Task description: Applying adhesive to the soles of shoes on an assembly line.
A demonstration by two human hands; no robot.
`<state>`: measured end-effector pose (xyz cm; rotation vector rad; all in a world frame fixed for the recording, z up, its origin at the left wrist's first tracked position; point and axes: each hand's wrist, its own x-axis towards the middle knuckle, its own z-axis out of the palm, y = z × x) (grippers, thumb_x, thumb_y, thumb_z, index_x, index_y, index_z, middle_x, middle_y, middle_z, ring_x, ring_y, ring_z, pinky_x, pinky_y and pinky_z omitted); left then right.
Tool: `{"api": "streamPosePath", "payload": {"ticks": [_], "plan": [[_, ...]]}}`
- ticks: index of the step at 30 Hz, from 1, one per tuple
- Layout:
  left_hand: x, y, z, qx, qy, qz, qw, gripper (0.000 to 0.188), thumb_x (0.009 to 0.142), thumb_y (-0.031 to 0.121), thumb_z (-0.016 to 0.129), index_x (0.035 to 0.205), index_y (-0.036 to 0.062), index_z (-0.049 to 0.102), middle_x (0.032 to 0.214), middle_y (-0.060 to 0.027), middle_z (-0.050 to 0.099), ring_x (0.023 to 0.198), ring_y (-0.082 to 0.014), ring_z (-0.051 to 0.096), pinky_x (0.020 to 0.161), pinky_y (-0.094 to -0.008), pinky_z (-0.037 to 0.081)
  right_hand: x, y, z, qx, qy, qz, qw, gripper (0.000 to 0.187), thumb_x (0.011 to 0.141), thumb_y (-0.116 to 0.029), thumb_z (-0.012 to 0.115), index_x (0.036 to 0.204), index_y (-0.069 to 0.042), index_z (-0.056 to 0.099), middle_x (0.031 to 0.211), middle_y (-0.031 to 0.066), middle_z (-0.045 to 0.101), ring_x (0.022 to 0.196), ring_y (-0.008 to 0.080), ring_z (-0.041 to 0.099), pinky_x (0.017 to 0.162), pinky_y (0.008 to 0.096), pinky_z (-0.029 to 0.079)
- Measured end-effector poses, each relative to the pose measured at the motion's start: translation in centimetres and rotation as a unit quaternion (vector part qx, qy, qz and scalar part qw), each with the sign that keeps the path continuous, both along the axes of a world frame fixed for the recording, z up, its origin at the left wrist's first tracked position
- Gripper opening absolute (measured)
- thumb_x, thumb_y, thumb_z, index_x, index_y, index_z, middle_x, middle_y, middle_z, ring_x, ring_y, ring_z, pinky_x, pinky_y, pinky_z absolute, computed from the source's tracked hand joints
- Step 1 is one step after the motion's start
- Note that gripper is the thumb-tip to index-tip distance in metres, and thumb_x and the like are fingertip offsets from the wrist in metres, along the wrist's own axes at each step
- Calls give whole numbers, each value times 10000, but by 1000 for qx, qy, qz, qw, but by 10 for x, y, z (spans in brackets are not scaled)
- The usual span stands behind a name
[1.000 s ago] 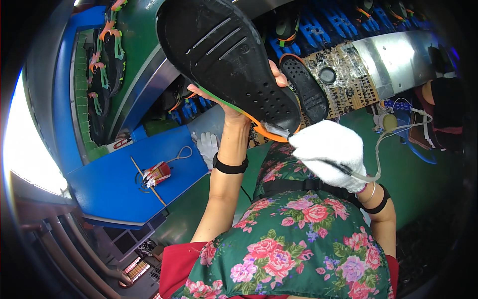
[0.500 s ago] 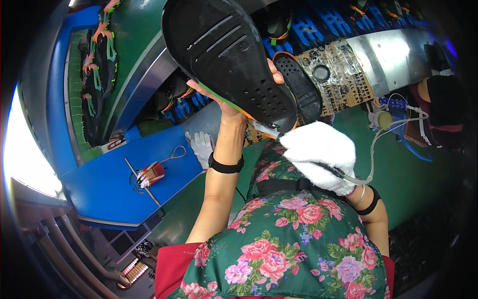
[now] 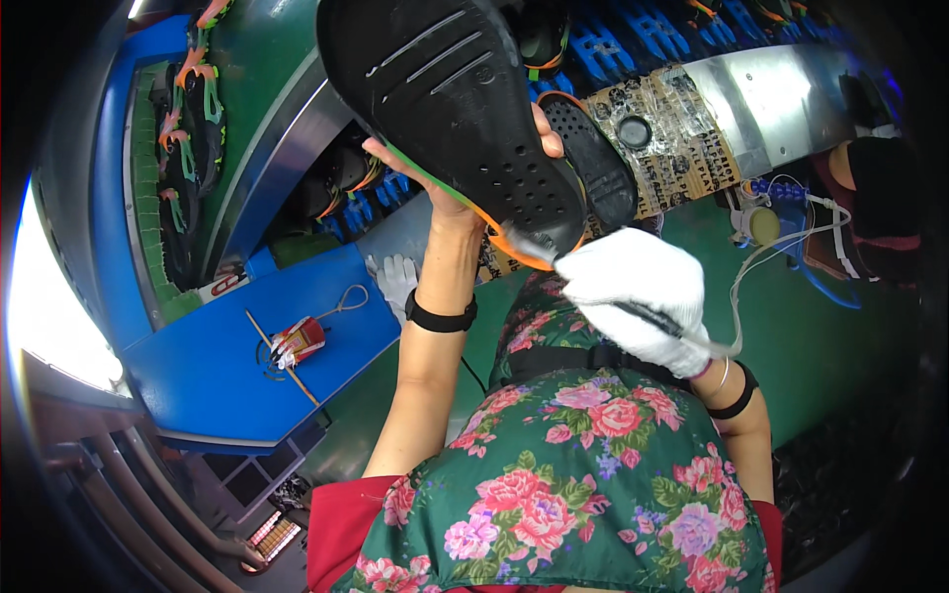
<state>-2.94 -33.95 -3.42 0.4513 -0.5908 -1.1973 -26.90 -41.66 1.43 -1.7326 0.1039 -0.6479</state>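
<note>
My bare left hand (image 3: 447, 201) is closed round a shoe upper (image 3: 445, 99), held bottom up. Its underside is black, with three slots and a cluster of small holes, and an orange and green edge shows along it. In a white knitted glove, my right hand (image 3: 638, 292) grips a brush (image 3: 534, 251) fed by a thin pale tube (image 3: 727, 346). The bristles, blurred, touch the upper's narrow end near the orange edge. Just beyond lies a second black shoe upper (image 3: 590, 163), also bottom up, on the bench.
Worn printed tape covers part of the metal bench (image 3: 766, 94). Blue racks (image 3: 603, 49) with shoe uppers stand behind it. To the left, a blue table (image 3: 217, 356) carries a red can (image 3: 300, 341), a stick and a white glove (image 3: 398, 282). A tubed valve fitting (image 3: 761, 225) is at right.
The brush tip has shifted slightly along the narrow end, further onto the upper's underside. Both hands and the held upper have moved only a little.
</note>
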Motion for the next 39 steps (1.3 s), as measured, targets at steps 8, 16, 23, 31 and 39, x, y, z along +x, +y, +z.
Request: {"api": "streamPosePath", "payload": {"ticks": [8, 16, 23, 31, 39], "plan": [[-10, -2, 6, 27, 83, -40, 995, 1370, 552, 1091, 378, 1363, -6, 512, 1088, -255, 644, 888, -340, 673, 801, -467, 565, 5, -4, -10, -159, -66, -8, 985, 252, 736, -2, 797, 977, -73, 776, 1030, 120, 776, 883, 292, 750, 775, 367, 588], [4, 6, -10, 79, 5, -145, 986, 1331, 704, 1027, 282, 1525, -16, 385, 1217, -345, 634, 962, -408, 741, 843, -512, 631, 10, -16, -13, -50, -108, 138, 983, 279, 792, -35, 775, 1068, -74, 769, 1046, 104, 774, 902, 278, 747, 769, 359, 597], [-3, 7, -11, 120, 57, -234, 963, 1168, 791, 920, 397, 1511, 0, 413, 1191, -350, 646, 946, -421, 740, 820, -512, 637, 16, -13, -20, -115, -112, 202, 966, 284, 821, -87, 792, 1102, -86, 756, 1056, 69, 755, 867, 251, 731, 722, 340, 600], [-9, 2, -1, 316, -121, -157, 928, 1249, 754, 983, 297, 1499, -9, 442, 1160, -297, 673, 859, -402, 743, 763, -494, 621, 15, -30, -16, -46, -85, 243, 965, 224, 785, -28, 801, 1007, -39, 771, 1013, 90, 772, 835, 241, 748, 750, 347, 590], [-70, 37, -51, 279, 242, 17, 929, 624, 1089, 506, 367, 1418, -3, 517, 1253, -175, 682, 1009, -289, 732, 910, -430, 619, 7, -56, 2, 41, 48, -52, 997, 170, 819, 64, 750, 977, 6, 778, 1002, 136, 775, 911, 221, 744, 841, 319, 586]]}}
